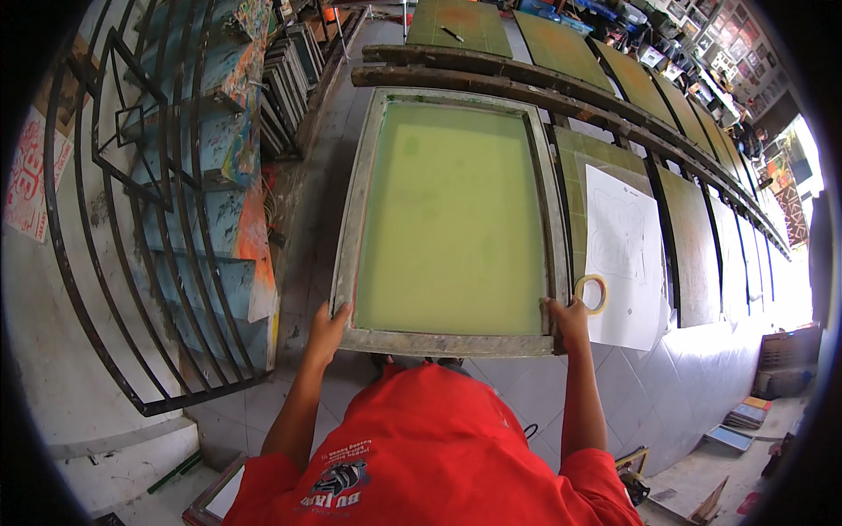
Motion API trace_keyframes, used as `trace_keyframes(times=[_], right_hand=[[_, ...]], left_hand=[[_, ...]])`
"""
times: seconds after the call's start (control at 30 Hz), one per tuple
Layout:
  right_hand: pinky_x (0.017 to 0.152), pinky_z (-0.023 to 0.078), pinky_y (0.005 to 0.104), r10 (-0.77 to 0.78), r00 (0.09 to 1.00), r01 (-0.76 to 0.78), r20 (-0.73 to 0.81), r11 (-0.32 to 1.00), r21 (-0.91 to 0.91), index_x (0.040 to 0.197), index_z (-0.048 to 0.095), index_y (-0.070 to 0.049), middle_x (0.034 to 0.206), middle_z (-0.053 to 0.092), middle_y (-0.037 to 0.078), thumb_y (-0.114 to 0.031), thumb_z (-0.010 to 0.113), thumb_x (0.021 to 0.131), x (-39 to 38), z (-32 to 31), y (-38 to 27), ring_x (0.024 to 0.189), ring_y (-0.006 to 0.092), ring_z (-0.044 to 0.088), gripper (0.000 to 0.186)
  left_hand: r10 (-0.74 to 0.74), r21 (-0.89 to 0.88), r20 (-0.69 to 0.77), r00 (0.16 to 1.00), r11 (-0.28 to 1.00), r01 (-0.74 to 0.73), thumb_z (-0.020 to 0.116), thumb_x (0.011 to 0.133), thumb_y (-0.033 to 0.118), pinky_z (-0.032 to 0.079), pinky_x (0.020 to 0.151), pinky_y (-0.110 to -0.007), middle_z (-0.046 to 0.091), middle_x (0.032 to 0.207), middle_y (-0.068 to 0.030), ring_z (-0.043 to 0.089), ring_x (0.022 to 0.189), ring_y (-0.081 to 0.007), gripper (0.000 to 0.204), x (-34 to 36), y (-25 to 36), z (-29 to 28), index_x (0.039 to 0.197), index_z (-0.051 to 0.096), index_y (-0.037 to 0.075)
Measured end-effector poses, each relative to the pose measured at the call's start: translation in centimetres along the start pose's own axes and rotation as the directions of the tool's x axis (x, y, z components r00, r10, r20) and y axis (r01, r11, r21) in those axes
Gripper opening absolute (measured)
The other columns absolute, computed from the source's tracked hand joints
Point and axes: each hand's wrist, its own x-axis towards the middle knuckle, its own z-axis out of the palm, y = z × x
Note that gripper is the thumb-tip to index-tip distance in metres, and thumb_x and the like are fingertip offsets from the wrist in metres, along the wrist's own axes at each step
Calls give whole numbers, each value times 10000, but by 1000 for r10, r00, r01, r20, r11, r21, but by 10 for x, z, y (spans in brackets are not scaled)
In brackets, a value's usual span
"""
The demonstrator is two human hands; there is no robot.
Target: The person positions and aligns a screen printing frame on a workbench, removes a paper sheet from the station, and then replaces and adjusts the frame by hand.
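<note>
A large screen printing frame (456, 343) stretches out in front of me, its worn wooden border around a yellow-green mesh (452, 219). My left hand (328, 326) grips its near left corner, thumb on top of the wood. At the near right corner my right hand (569, 321) is closed on the border the same way. Just beyond the right hand, a roll of tape (592, 294) rests on a white paper sheet (623, 245) with a faint outline drawing. The undersides of the frame and the fingers below it are hidden.
Long dark rails (491, 83) with green printing boards (460, 28) run past the frame's far side and to the right. Blue paint-stained stairs (197, 237) behind a black metal railing (132, 263) rise on the left. Several stacked frames (285, 88) stand beside them.
</note>
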Motion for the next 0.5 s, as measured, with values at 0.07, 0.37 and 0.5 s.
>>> trace_keyframes(times=[0.07,0.37,0.5], right_hand=[[654,477,328,-19,999,19,-30,1000,-12,923,580,106,807,631,135,-255,698,733,6,0,14,699,191,586,424],[739,487,344,37,999,-38,33,999,25,1024,576,151,890,650,210,-289,717,725,-7,-5,-10,791,227,622,551],[738,487,338,63,994,-71,92,993,94,1054,583,116,900,652,179,-294,693,767,1,-10,11,788,213,616,512]], left_hand=[[13,-3,13,1000,1000,-13,578,917,291,403,905,-314,602,1113,-124,543,1027,-193,435,1,0,2,1192,529,-42],[-29,72,-16,999,997,30,577,915,281,435,861,-314,621,1072,-127,570,979,-192,414,2,3,2,1176,538,-38],[-67,74,-25,997,995,69,579,914,275,439,848,-315,625,1056,-118,572,961,-182,400,3,4,4,1163,549,-37]])
